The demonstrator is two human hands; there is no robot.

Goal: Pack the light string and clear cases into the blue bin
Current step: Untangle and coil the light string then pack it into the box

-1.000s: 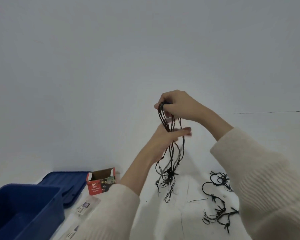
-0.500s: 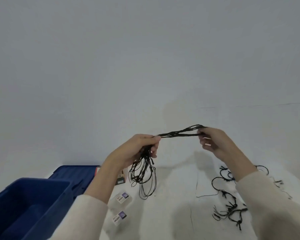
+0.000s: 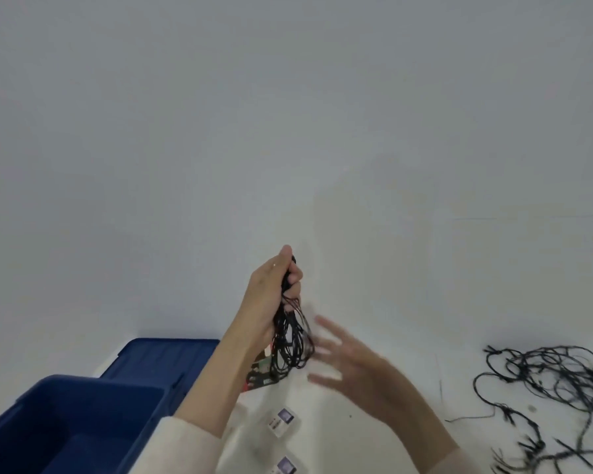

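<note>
My left hand (image 3: pixel 276 289) is raised and grips the top of a folded bundle of black light string (image 3: pixel 292 340), whose loops hang down below the fist. My right hand (image 3: pixel 348 362) is beside the hanging loops with fingers spread and blurred, holding nothing. The rest of the light string (image 3: pixel 548 388) lies tangled on the white surface at the right. The blue bin (image 3: pixel 72 422) stands at the lower left. Two small clear cases (image 3: pixel 283 420) (image 3: pixel 286 466) lie on the surface below my hands.
A blue lid (image 3: pixel 161 357) lies behind the bin against the white wall. A red cardboard box (image 3: pixel 259 374) is partly hidden behind my left forearm and the hanging loops.
My right hand has let go of the string end and dropped beside the loops. My left hand rose, with the whole bundle now hanging from it. The view shifted left.
</note>
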